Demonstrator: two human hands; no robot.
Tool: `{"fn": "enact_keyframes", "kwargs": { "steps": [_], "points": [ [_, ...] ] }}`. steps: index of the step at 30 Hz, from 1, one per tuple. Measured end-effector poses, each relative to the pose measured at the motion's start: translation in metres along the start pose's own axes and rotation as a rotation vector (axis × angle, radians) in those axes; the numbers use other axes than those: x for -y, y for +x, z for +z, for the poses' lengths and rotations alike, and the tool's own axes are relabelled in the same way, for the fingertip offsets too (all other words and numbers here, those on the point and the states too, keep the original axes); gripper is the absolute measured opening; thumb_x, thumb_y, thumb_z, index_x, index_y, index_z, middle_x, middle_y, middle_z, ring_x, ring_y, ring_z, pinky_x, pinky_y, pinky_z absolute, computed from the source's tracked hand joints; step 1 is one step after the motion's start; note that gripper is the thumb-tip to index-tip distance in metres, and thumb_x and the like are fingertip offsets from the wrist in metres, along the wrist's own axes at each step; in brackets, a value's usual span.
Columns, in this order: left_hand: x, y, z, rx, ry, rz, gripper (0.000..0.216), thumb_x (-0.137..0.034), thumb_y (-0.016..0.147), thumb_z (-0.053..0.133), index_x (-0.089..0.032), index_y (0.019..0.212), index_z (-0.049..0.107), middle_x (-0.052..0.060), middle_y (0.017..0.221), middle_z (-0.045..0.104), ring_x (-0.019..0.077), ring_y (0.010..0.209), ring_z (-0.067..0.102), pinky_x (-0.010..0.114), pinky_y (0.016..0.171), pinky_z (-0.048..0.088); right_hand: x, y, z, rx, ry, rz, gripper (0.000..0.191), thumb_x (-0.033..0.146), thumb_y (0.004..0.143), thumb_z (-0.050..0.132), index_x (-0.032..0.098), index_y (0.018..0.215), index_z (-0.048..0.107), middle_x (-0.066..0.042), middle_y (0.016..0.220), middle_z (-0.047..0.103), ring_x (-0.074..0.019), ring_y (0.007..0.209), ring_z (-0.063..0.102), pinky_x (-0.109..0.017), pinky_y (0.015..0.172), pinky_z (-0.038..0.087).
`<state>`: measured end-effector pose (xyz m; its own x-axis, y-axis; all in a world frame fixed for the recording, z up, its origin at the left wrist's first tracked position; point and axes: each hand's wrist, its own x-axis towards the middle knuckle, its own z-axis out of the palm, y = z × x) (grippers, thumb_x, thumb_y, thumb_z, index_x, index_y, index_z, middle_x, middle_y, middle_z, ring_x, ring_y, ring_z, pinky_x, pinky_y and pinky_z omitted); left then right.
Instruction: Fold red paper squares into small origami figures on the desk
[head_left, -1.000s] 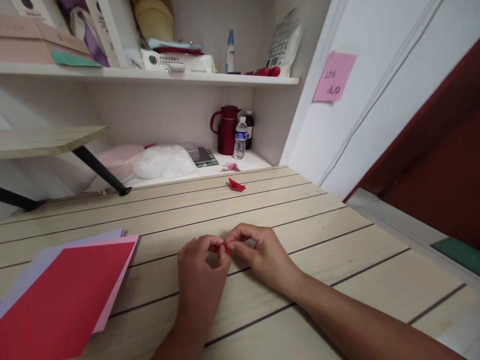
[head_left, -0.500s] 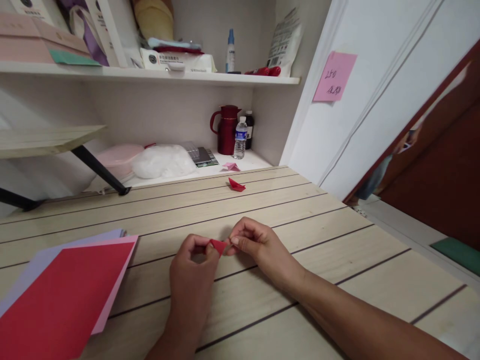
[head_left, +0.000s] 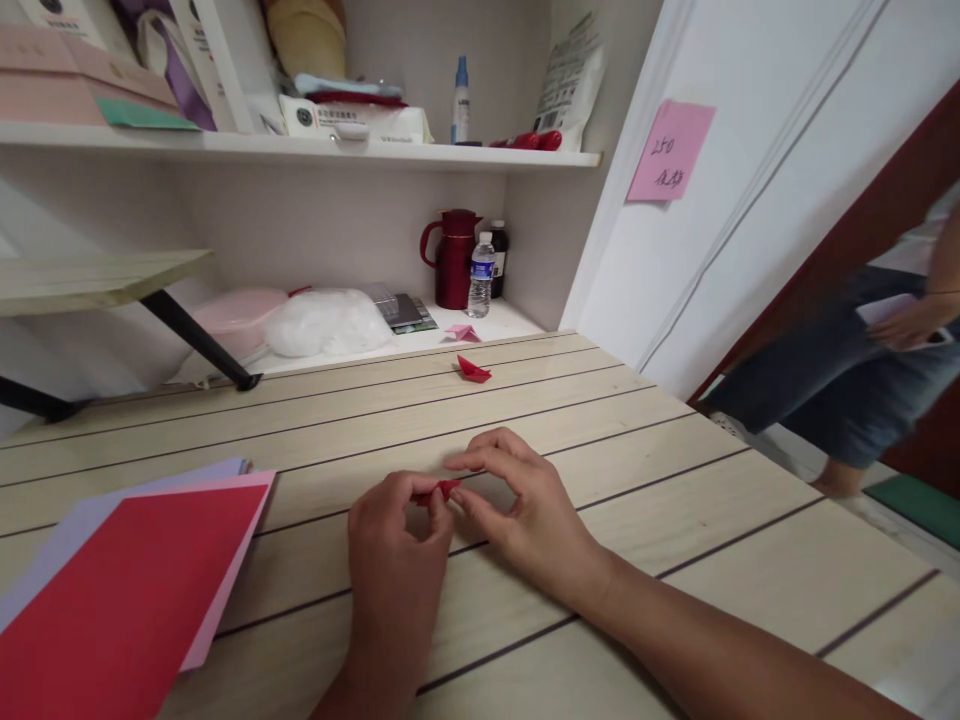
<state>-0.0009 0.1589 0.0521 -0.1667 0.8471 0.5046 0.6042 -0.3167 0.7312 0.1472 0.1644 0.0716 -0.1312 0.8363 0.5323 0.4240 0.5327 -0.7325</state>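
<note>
Both of my hands meet over the wooden table, working a small folded piece of red paper. My left hand pinches its left end with curled fingers. My right hand pinches its right end between thumb and forefinger, the other fingers bent. Most of the paper is hidden between the fingertips. A finished red folded paper shape lies farther back on the table, and a pink one sits behind it on the white ledge.
A stack of red, pink and lilac paper sheets lies at the front left. The back ledge holds a dark red jug, a water bottle and a white bag. A person in jeans stands in the doorway at right.
A person has stepped into the doorway at right. My hands have shifted slightly toward me, and my right fingers have regripped the red paper.
</note>
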Motion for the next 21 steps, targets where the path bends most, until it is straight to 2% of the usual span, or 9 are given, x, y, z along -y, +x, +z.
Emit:
{"fn": "enact_keyframes", "kwargs": {
  "steps": [5,8,12,21],
  "points": [
    [-0.0035,-0.0029,0.0029,-0.041,0.075,0.204,0.011,-0.014,0.078,0.06,-0.025,0.076,0.061,-0.005,0.073,0.068,0.0167,0.073,0.064,0.038,0.084,0.045,0.0035,-0.0004,0.0011,-0.015,-0.01,-0.007,0.019,0.007,0.078,0.065,0.024,0.086,0.069,-0.003,0.093,0.064,-0.0188,0.089,0.062,-0.031,0.08,0.052],
    [-0.0053,-0.0046,0.003,-0.046,0.092,0.269,0.012,-0.013,0.079,0.06,-0.024,0.076,0.06,-0.005,0.073,0.068,0.0161,0.073,0.064,0.039,0.086,0.044,0.0046,-0.0005,0.0012,-0.027,-0.029,-0.016,0.02,0.004,0.076,0.063,0.023,0.082,0.066,-0.002,0.091,0.064,-0.0186,0.087,0.062,-0.031,0.078,0.051],
    [-0.0056,-0.0044,0.0029,-0.034,0.078,0.243,0.012,-0.013,0.079,0.06,-0.024,0.075,0.06,-0.004,0.073,0.068,0.0162,0.072,0.064,0.039,0.085,0.045,0.0055,-0.0005,0.0017,-0.025,-0.042,-0.01,0.02,0.003,0.076,0.061,0.022,0.08,0.063,-0.002,0.087,0.065,-0.0178,0.082,0.061,-0.03,0.074,0.05],
    [-0.006,-0.0047,0.0058,-0.04,0.01,0.071,0.007,-0.019,0.077,0.062,-0.025,0.074,0.062,-0.005,0.072,0.068,0.017,0.07,0.064,0.034,0.076,0.046,0.0053,0.0011,0.0037,-0.025,-0.005,0.045,0.018,0.003,0.076,0.062,0.021,0.075,0.065,-0.001,0.081,0.068,-0.0165,0.079,0.063,-0.028,0.073,0.049]
  ]
}}
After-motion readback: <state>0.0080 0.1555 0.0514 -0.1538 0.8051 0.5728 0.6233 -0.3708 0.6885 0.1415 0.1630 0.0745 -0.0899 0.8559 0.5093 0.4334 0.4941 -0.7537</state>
